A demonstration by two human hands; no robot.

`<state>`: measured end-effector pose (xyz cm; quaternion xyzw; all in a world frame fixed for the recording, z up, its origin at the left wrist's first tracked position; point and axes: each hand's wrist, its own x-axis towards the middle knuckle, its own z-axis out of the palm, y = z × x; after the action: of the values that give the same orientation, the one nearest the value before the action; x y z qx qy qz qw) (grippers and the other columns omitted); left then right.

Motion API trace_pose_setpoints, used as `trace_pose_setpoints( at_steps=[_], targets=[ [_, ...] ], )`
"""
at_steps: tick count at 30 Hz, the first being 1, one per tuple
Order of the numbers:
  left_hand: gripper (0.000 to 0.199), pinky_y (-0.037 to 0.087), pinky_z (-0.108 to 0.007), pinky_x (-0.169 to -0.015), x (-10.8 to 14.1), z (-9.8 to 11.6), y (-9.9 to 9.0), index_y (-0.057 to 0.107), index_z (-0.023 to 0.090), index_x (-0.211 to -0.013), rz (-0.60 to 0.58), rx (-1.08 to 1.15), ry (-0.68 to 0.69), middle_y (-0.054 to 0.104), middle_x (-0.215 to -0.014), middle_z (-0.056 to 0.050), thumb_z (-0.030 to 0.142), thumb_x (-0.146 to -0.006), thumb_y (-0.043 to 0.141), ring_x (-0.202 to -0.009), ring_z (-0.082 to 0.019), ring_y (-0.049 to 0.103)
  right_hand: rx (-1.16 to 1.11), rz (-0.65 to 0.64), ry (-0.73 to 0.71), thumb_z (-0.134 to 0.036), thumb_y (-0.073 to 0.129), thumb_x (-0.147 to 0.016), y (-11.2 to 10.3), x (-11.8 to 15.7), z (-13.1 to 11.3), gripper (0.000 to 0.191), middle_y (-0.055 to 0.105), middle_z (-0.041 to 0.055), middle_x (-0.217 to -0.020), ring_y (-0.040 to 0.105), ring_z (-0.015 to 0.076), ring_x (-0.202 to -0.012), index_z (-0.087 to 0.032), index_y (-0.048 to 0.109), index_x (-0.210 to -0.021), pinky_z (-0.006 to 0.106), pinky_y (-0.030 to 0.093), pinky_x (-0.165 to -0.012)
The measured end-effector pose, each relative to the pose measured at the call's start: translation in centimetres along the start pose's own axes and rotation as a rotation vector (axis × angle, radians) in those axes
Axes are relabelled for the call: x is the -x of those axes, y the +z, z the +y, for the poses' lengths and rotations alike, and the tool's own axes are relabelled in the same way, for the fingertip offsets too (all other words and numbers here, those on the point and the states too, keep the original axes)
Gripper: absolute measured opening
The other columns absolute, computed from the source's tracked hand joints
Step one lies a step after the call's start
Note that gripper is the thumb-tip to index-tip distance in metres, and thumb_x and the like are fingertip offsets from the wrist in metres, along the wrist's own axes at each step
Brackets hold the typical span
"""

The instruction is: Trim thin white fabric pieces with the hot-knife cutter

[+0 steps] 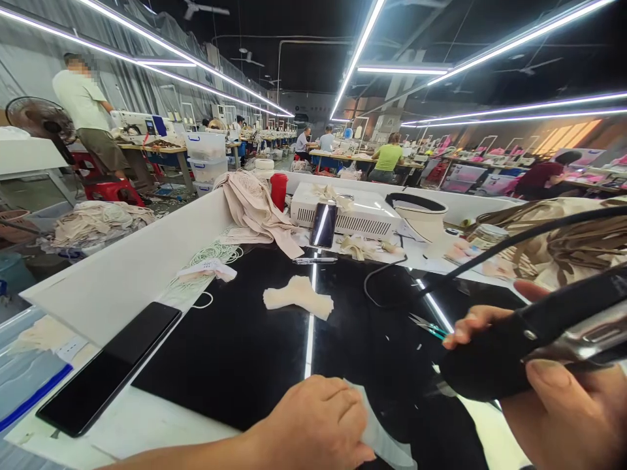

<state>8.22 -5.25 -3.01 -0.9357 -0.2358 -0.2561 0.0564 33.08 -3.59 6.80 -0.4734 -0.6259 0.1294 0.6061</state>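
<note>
My left hand (321, 424) is closed, fingers curled, on a pale translucent piece of material (377, 421) at the front edge of the black work surface (230, 352). Its fingertips are partly hidden. At the right, my right hand (563, 398) is wrapped round a black corded hand tool (499, 356) with a shiny metal part along its side. The tool's lower end is blurred, so its exact kind does not show. Below it lies a pale yellowish piece (482, 424). Teal-handled scissors (431, 326) rest just beyond this hand. A cream fabric piece (298, 297) lies mid-surface.
A pen (315, 260), a phone (323, 225) and a white vented box (343, 209) stand farther back. To the left are a black phone-like slab (112, 365), pale cord (196, 264) and draped beige fabric (255, 209). The tool's cable (490, 251) arcs over the right side.
</note>
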Motion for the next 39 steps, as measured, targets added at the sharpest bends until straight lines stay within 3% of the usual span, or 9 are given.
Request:
trace_pose_setpoints(
  at_steps=[3, 7, 12, 17, 31, 39],
  targets=[
    [0.030, 0.060, -0.029, -0.092, 0.0, 0.3, -0.9, 0.065, 0.013, -0.103, 0.006, -0.021, 0.006, 0.078, -0.112, -0.008, 0.044, -0.104, 0.066, -0.107, -0.019, 0.074, -0.327, 0.086, 0.158, -0.050, 0.088, -0.077, 2.1, 0.0, -1.7, 0.059, 0.067, 0.0018, -0.083, 0.067, 0.0228, -0.067, -0.035, 0.065, -0.130, 0.044, 0.061, -0.062],
    [0.029, 0.060, -0.030, -0.089, -0.2, 0.6, -2.0, 0.066, 0.013, -0.108, 0.018, -0.043, -0.017, 0.077, -0.113, -0.006, 0.040, -0.109, 0.056, -0.108, -0.019, 0.073, -0.521, 0.109, 0.087, -0.040, 0.087, -0.081, 5.0, 0.6, -3.3, 0.043, 0.066, -0.0017, -0.081, 0.064, 0.0173, -0.065, -0.028, 0.066, -0.116, 0.033, 0.057, -0.057],
    [0.031, 0.060, -0.033, -0.092, -0.2, 0.6, -2.7, 0.066, 0.012, -0.110, 0.026, 0.021, -0.030, 0.077, -0.114, -0.006, 0.037, -0.113, 0.047, -0.110, -0.019, 0.072, -0.630, 0.112, 0.082, -0.040, 0.084, -0.084, 7.1, 1.2, -3.7, 0.039, 0.066, -0.0034, -0.079, 0.062, 0.0158, -0.060, -0.028, 0.064, -0.114, 0.032, 0.055, -0.052],
    [0.037, 0.059, -0.033, -0.090, -0.2, 0.7, -2.7, 0.067, 0.010, -0.110, 0.046, 0.012, -0.023, 0.077, -0.115, -0.007, 0.035, -0.115, 0.040, -0.109, -0.020, 0.072, -0.644, 0.109, 0.065, -0.040, 0.084, -0.085, 7.6, 1.5, -3.3, 0.040, 0.066, -0.0033, -0.080, 0.064, 0.0157, -0.061, -0.027, 0.062, -0.116, 0.031, 0.056, -0.053],
    [0.034, 0.058, -0.035, -0.091, -0.1, 0.8, -2.8, 0.067, 0.010, -0.110, 0.030, 0.025, -0.036, 0.076, -0.119, -0.008, 0.032, -0.114, 0.041, -0.110, -0.021, 0.072, -0.576, 0.117, 0.079, -0.038, 0.080, -0.089, 8.0, 1.7, -3.0, 0.036, 0.066, -0.0041, -0.080, 0.064, 0.0155, -0.061, -0.029, 0.059, -0.117, 0.033, 0.056, -0.055],
    [0.029, 0.058, -0.035, -0.091, -0.1, 0.8, -3.0, 0.066, 0.010, -0.108, 0.022, 0.041, -0.032, 0.077, -0.115, -0.007, 0.032, -0.112, 0.047, -0.109, -0.021, 0.072, -0.677, 0.099, 0.088, -0.041, 0.083, -0.086, 8.6, 1.7, -3.1, 0.041, 0.066, -0.0045, -0.080, 0.062, 0.0147, -0.062, -0.028, 0.060, -0.117, 0.030, 0.054, -0.053]
  ],
)
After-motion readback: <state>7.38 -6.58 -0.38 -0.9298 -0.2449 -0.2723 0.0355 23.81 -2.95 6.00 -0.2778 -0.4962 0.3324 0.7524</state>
